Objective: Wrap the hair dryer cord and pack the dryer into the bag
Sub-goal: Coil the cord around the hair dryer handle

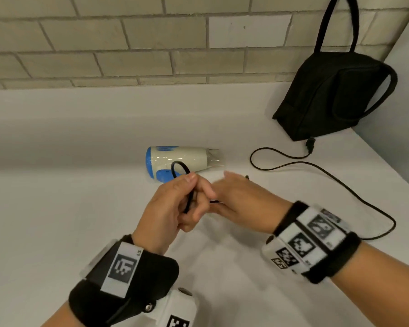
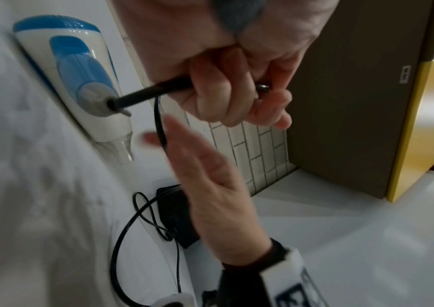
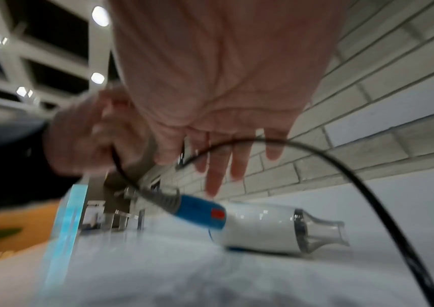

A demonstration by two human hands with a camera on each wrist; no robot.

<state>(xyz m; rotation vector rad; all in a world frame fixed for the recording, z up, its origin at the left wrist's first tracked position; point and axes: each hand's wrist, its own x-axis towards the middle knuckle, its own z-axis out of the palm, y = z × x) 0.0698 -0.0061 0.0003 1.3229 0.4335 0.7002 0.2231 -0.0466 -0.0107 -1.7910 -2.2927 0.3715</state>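
Observation:
A white and blue hair dryer (image 1: 182, 161) lies on its side on the white counter (image 1: 57, 185), nozzle pointing right. Its black cord (image 1: 340, 182) loops out to the right and ends in a plug (image 1: 310, 145) beside the black bag (image 1: 328, 95). My left hand (image 1: 180, 204) grips the cord close to the dryer's handle, and a small loop stands above the fingers. My right hand (image 1: 241, 199) is just to its right with fingers straight. The cord (image 3: 355, 176) arcs across those fingers (image 3: 236, 162). In the left wrist view the cord (image 2: 158, 116) hangs from my left hand (image 2: 236, 83) past my right hand (image 2: 205, 176).
A tiled wall (image 1: 128, 43) runs along the back of the counter. The bag stands upright in the back right corner, handles up, against a side wall (image 1: 406, 90). A blue-edged panel (image 3: 66, 228) and metal fittings stand to the left of the dryer.

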